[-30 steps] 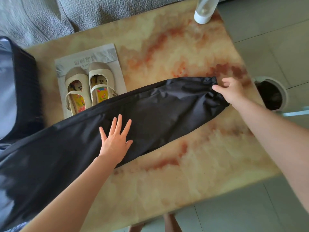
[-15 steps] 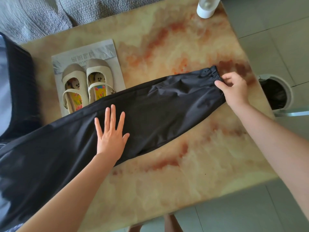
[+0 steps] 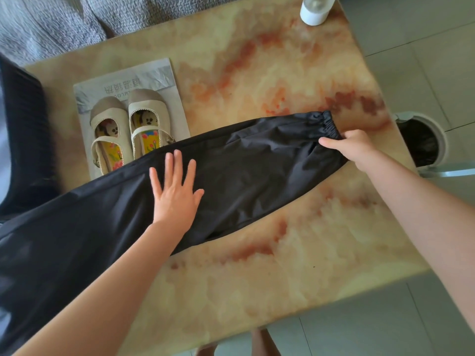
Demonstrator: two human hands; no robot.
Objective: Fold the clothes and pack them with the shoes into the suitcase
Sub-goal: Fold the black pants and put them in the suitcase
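Flattening trousers (image 3: 257,170) across the table (image 3: 282,265).
Left hand (image 3: 177,199) presses flat, fingers spread; right hand (image 3: 354,147) pinches the elastic cuff. Shoes (image 3: 128,132) sit on paper (image 3: 164,80) just behind, its upside-down print unreadable; suitcase (image 3: 23,140) at the left edge.

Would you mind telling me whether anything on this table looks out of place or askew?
Only slightly: the black trousers lie slanted across the table and cover the heels of the shoes, which stand on the paper. Nothing looks spilled or damaged.
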